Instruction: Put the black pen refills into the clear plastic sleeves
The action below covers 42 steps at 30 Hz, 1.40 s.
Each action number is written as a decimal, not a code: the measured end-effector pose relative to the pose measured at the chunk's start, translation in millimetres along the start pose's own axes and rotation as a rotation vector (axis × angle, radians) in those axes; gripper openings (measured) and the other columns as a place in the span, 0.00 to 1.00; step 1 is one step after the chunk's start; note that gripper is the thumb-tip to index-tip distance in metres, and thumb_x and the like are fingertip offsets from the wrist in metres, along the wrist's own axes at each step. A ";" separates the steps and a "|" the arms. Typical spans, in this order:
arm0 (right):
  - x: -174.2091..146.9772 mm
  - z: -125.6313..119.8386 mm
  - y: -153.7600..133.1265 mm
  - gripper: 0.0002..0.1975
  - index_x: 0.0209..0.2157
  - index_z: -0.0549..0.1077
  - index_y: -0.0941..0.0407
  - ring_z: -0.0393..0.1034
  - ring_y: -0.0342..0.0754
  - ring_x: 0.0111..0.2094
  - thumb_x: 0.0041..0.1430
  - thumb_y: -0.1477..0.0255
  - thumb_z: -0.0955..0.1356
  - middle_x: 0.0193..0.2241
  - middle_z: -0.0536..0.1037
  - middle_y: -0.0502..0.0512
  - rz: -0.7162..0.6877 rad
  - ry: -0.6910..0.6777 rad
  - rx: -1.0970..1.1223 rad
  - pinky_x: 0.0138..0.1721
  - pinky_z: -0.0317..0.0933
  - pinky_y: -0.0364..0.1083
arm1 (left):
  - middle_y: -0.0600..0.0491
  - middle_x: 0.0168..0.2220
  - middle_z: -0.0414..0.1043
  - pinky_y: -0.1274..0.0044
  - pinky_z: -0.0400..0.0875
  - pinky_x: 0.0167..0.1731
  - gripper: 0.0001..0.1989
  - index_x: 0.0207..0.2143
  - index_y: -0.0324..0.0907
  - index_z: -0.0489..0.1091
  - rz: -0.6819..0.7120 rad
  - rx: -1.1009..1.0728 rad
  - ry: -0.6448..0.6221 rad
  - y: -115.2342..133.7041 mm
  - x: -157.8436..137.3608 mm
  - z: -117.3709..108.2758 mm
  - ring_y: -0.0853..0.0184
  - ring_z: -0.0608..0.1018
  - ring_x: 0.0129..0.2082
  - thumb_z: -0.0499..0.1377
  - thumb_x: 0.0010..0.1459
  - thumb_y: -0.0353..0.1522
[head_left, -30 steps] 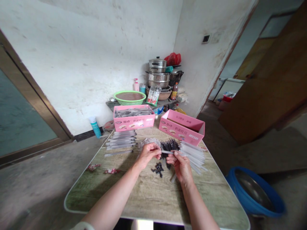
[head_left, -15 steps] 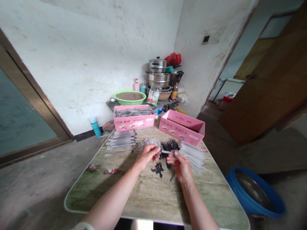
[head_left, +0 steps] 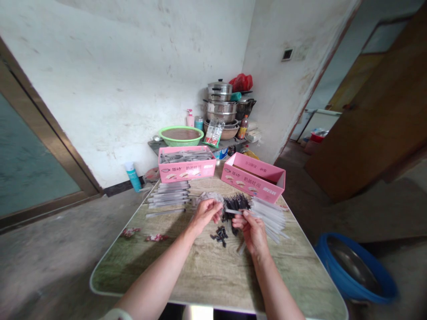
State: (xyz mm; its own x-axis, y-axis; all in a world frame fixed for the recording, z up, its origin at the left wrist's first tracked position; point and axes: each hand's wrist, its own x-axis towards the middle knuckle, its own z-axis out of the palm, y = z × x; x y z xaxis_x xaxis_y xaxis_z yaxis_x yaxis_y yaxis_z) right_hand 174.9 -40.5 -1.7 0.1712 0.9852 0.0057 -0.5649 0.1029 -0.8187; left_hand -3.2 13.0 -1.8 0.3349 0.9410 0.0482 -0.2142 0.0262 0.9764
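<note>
My right hand (head_left: 251,231) pinches a thin translucent pen barrel (head_left: 234,211) that points left. Close to the barrel's left end, my left hand (head_left: 207,212) has its fingertips pressed together; whatever they hold is too small to make out. Below the hands lie several small black caps (head_left: 220,234). Behind them is a bunch of black pen parts (head_left: 237,201), with a heap of small whitish pieces (head_left: 211,196) to its left, partly hidden by my left hand. Translucent barrels (head_left: 270,215) fan out on the right. On the left, pens (head_left: 169,194) lie in a row.
Two pink boxes stand at the table's far edge: the left box (head_left: 187,172) filled with pens, the right box (head_left: 255,186) open. Behind are a green basin (head_left: 181,138) and stacked pots (head_left: 220,109). A blue tub (head_left: 353,266) sits right of the table (head_left: 207,275).
My left hand has shifted very slightly left, so a small gap shows between its fingertips and the pen barrel. My right hand stays in place.
</note>
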 end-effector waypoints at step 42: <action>1.0 -1.3 1.7 0.13 0.32 0.79 0.61 0.77 0.48 0.22 0.48 0.66 0.77 0.24 0.82 0.59 0.011 -0.008 -0.029 0.24 0.73 0.43 | 0.58 0.19 0.66 0.83 0.59 0.14 0.20 0.26 0.38 0.69 0.038 0.192 -0.100 -0.4 -0.4 0.4 0.76 0.65 0.15 0.62 0.52 0.47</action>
State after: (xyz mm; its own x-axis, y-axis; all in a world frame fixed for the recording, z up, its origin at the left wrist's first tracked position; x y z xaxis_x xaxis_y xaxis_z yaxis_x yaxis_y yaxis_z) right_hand 175.1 -39.6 -3.9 0.1582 0.9874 0.0012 -0.5428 0.0880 -0.8353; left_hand -2.9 12.5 -2.2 0.4213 0.9017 0.0972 -0.0530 -0.0825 0.9952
